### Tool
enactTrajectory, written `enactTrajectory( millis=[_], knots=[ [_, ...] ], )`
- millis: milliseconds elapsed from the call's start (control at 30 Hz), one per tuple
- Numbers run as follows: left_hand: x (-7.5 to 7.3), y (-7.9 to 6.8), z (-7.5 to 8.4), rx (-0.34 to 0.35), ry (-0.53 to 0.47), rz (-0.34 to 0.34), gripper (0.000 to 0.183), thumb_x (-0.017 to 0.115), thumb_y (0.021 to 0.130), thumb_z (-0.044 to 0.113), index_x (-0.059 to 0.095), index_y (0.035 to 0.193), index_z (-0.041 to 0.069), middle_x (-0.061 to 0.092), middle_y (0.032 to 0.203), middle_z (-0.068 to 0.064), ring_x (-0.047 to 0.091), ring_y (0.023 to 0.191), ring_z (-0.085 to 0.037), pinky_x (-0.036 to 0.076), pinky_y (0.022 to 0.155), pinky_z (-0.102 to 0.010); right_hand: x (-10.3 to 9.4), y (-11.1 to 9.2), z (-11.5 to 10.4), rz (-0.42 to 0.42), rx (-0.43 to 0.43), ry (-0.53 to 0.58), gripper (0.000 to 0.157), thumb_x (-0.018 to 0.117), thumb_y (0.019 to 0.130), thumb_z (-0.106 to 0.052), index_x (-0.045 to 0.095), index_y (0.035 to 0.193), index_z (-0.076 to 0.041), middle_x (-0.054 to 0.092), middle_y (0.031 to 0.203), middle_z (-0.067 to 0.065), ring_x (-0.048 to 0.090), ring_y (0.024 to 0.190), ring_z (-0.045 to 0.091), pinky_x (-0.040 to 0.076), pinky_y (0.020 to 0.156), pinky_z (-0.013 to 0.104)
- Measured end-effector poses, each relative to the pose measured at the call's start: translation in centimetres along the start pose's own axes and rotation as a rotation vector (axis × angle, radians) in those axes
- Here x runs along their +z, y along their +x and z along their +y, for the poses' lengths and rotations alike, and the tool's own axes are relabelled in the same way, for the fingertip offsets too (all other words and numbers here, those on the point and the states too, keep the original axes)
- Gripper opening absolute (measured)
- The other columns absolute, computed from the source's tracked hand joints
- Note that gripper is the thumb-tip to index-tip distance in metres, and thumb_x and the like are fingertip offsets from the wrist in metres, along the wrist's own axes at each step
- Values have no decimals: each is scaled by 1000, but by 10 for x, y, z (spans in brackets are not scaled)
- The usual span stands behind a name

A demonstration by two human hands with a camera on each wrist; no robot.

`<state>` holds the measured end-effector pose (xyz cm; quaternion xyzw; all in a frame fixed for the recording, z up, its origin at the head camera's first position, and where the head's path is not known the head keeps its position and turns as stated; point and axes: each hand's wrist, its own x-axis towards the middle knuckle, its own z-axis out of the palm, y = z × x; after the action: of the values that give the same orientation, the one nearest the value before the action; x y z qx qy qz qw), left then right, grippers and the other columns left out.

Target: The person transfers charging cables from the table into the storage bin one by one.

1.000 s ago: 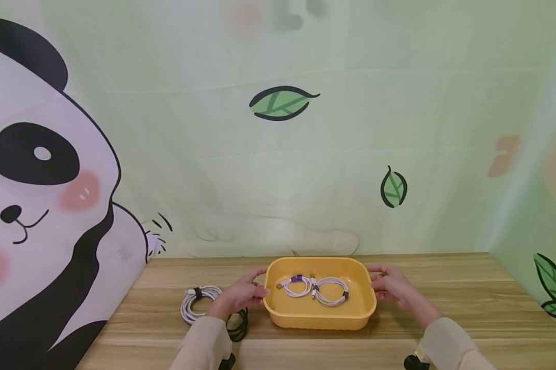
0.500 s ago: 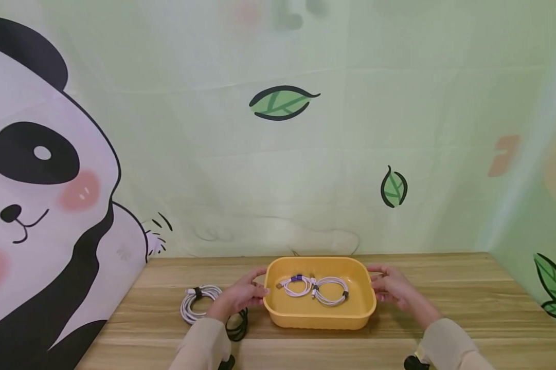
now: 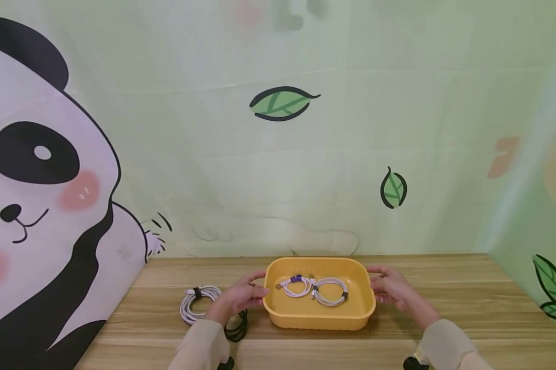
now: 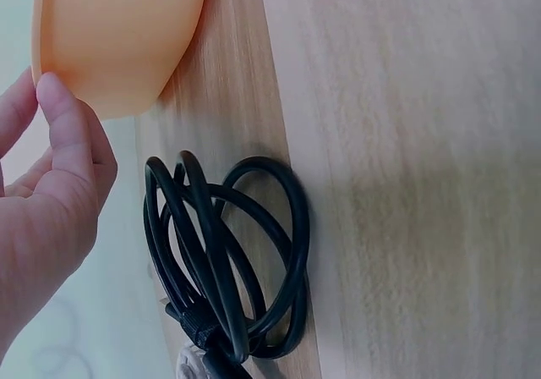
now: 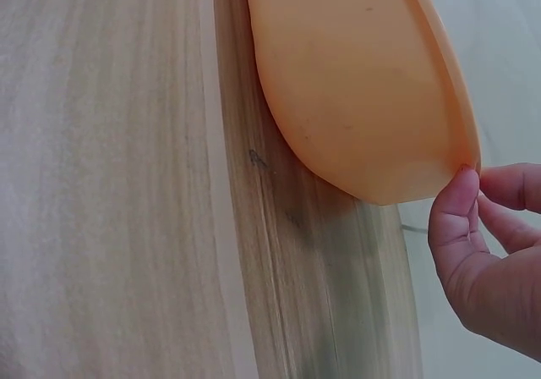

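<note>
A yellow plastic bin (image 3: pixel 319 322) stands on the wooden table between my two hands. Thumb and fingers of my left hand (image 3: pixel 240 296) pinch its left rim, as the left wrist view also shows. At the opposite end, my right hand (image 3: pixel 392 288) holds the right rim the same way, thumb on the outer wall (image 5: pixel 355 100). Two coiled white cables lie on the bin floor: a smaller one with a purple strap (image 3: pixel 297 278) and a larger one with a black tie (image 3: pixel 345 295).
Left of the bin, a coiled grey-white cable (image 3: pixel 185 309) lies partly behind my left wrist. A coiled black cable (image 4: pixel 283 227) with a black strap lies beside it, below my left hand. A printed panda backdrop (image 3: pixel 203 154) rises behind the table's far edge.
</note>
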<state>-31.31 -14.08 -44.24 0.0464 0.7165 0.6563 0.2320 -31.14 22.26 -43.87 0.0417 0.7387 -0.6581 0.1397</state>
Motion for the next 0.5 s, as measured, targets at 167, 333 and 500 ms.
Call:
enactTrajectory(
  millis=[167, 333, 500],
  knots=[
    [-3, 0, -3, 7, -13, 24, 56, 53, 86, 4, 27, 135, 1, 54, 86, -6, 53, 63, -7, 47, 62, -19, 1, -1, 0, 10, 4, -6, 52, 49, 81, 3, 32, 130, 2, 58, 96, 9, 50, 56, 8, 45, 51, 20],
    [-7, -2, -3, 7, -15, 48, 58, 55, 85, 6, 26, 135, 0, 54, 79, -2, 53, 66, -7, 47, 63, -20, 2, -1, 0, 18, 3, -13, 52, 49, 81, 3, 32, 130, 2, 56, 93, 8, 49, 55, 8, 45, 51, 20],
    [-12, -5, -5, 7, -10, 51, 61, 57, 84, 10, 26, 136, 0, 53, 74, 1, 53, 68, -8, 48, 67, -22, 3, -1, -1, 21, 0, -18, 52, 48, 81, 3, 32, 130, 2, 54, 89, 8, 49, 55, 8, 45, 51, 20]
  ],
)
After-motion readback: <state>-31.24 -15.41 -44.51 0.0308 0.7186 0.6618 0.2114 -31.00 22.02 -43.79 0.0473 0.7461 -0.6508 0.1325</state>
